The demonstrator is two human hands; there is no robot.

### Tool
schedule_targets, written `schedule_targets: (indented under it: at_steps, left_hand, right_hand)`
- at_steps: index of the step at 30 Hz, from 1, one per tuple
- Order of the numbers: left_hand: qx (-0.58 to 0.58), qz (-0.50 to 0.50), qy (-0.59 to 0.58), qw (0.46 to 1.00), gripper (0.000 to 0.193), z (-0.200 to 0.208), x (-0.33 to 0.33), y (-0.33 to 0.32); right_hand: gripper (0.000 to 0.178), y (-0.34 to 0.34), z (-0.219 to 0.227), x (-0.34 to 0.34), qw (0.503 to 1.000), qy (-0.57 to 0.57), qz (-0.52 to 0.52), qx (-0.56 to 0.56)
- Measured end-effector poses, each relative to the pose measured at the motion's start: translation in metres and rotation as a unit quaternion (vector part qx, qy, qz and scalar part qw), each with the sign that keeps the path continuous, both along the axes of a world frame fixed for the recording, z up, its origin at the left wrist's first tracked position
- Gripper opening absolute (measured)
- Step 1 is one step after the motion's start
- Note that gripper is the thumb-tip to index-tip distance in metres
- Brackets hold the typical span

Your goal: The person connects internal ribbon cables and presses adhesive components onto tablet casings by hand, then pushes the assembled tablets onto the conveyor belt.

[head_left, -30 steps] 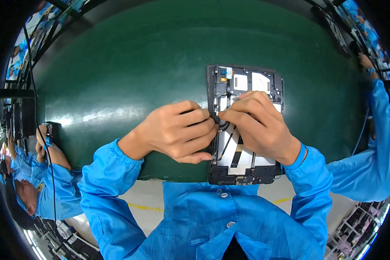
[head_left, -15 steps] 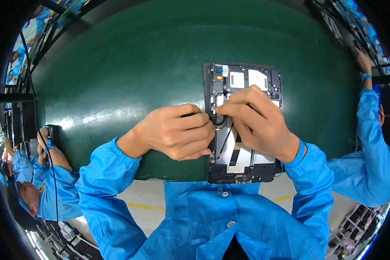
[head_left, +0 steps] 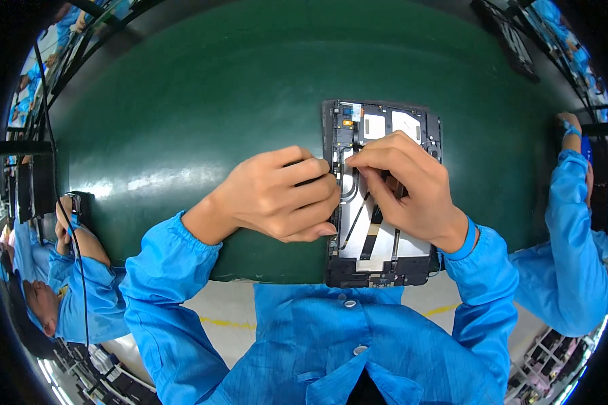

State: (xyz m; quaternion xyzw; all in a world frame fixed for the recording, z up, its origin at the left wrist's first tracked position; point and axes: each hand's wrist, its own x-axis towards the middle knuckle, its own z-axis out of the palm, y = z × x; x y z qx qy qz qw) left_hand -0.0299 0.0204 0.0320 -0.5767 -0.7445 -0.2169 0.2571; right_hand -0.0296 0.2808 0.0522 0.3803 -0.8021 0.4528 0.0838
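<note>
An opened tablet (head_left: 385, 253), its black frame and silver inner plates bare, lies on the green table right of centre. Over its left edge my left hand (head_left: 280, 196) is closed, fingers curled and thumb tip by the frame; what these fingers hold, if anything, is hidden. My right hand (head_left: 412, 185) reaches across the tablet with thumb and index finger pinched near a thin black cable (head_left: 352, 189) along the left side. Whatever sits in that pinch is too small to make out. A dark flat ribbon cable (head_left: 369, 243) runs over the lower silver plate.
The green tabletop (head_left: 216, 88) spreads around the tablet. At the left, a co-worker in a blue smock (head_left: 91, 290) holds hands near a small dark object. Another person's blue sleeve (head_left: 567, 196) shows at the right. A dark cord (head_left: 51, 128) hangs at far left.
My right hand's pinch has shifted slightly up and right along the tablet. My left hand has moved a little up, its fingers still curled. The tablet has slid slightly right.
</note>
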Motion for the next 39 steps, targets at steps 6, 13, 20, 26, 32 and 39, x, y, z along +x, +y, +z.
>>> schedule_targets:
  at_steps: [6,13,20,26,32,39]
  left_hand:
    - [-0.012,0.01,-0.008,1.0,0.032,0.003,-0.008,-0.001]
    - [-0.01,-0.002,0.003,1.0,0.03,0.0,-0.018,0.0]
    - [-0.002,0.017,-0.019,1.0,0.028,0.003,-0.029,0.001]
    - [-0.003,0.029,-0.021,0.999,0.028,0.008,-0.036,0.001]
    - [-0.008,0.041,-0.052,0.998,0.039,0.003,-0.04,-0.004]
    - [0.011,0.051,-0.093,0.994,0.042,0.001,-0.037,-0.005]
  right_hand:
    - [0.03,0.0,0.002,-0.001,1.0,0.004,-0.003,-0.001]
    - [0.026,0.001,0.005,-0.001,0.998,-0.041,-0.043,0.013]
    - [0.026,-0.002,0.002,-0.008,0.998,-0.023,-0.051,0.007]
    - [0.028,-0.006,0.004,-0.022,0.998,-0.026,-0.061,0.016]
    - [0.028,-0.004,0.008,-0.029,0.992,-0.109,-0.064,0.007]
    - [0.027,-0.005,0.007,-0.03,0.99,-0.119,-0.078,0.012]
